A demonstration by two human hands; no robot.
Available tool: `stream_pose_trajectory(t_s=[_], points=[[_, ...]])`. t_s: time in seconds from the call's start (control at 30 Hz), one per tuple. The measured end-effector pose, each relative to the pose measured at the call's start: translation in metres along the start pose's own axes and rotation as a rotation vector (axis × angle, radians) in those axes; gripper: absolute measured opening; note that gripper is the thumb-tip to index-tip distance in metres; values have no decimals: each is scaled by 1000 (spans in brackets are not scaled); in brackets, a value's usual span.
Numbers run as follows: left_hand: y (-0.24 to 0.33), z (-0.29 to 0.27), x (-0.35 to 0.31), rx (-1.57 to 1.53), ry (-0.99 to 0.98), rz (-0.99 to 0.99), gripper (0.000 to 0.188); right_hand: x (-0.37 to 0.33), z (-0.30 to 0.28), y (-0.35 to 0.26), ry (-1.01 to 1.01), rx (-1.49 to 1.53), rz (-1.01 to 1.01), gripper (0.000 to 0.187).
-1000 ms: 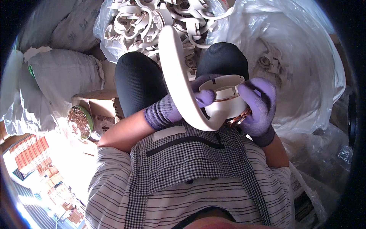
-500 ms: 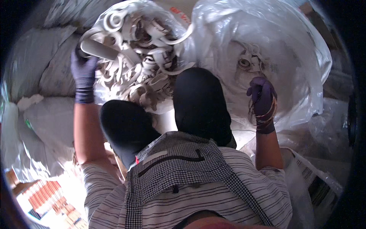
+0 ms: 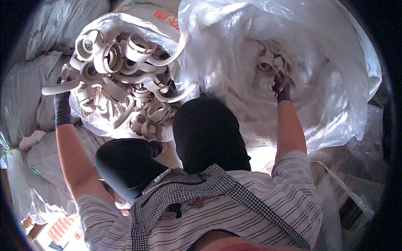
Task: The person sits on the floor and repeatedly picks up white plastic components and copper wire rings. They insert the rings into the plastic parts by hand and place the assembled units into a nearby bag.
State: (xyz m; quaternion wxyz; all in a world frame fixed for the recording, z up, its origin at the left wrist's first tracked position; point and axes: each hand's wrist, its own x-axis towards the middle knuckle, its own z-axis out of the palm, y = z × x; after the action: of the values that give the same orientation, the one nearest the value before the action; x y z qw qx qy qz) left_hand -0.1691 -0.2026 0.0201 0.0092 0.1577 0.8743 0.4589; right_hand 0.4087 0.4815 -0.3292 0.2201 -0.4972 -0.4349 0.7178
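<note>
My left hand (image 3: 63, 109), in a dark purple knit glove, is closed on a white plastic ring part (image 3: 61, 88) with a curved arm. It is at the left edge of a plastic-lined sack (image 3: 155, 134) heaped with similar white ring parts (image 3: 108, 57), several with curved arms and brownish rims. My right hand (image 3: 281, 87), also gloved, reaches down into a large clear plastic bag (image 3: 335, 79) on the right. Its fingertips are at a small group of white parts (image 3: 264, 66) there; whether they grip one is too dark to tell.
Stuffed grey-white sacks (image 3: 29, 88) are stacked along the left side. My dark-clad knees (image 3: 205, 134) stand close in front of the two bags. At the lower right is another plastic bag with dark striped contents (image 3: 349, 205). Boxes with red-orange print (image 3: 63, 230) show at lower left.
My right hand has moved forward and down into the right bag, to the white parts. My left hand has shifted left and nearer with its ring part, whose arm now points left.
</note>
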Motion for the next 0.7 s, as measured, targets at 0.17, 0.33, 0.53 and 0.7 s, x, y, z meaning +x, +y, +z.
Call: stream_pose_trajectory(t_s=[0.17, 0.33, 0.53, 0.7], points=[[24, 25, -31, -184, 58, -59, 63, 47, 26, 1, 198, -1538, -593, 38], [43, 24, -75, -275, 108, -73, 59, 16, 51, -29, 206, -1450, -564, 39], [29, 30, -97, -128, 180, 36, 60, -80, 60, -116, 41, -1239, -836, 35], [61, 65, -78, 662, 120, 6, 75, -182, 50, -182, -71, -873, -871, 36]])
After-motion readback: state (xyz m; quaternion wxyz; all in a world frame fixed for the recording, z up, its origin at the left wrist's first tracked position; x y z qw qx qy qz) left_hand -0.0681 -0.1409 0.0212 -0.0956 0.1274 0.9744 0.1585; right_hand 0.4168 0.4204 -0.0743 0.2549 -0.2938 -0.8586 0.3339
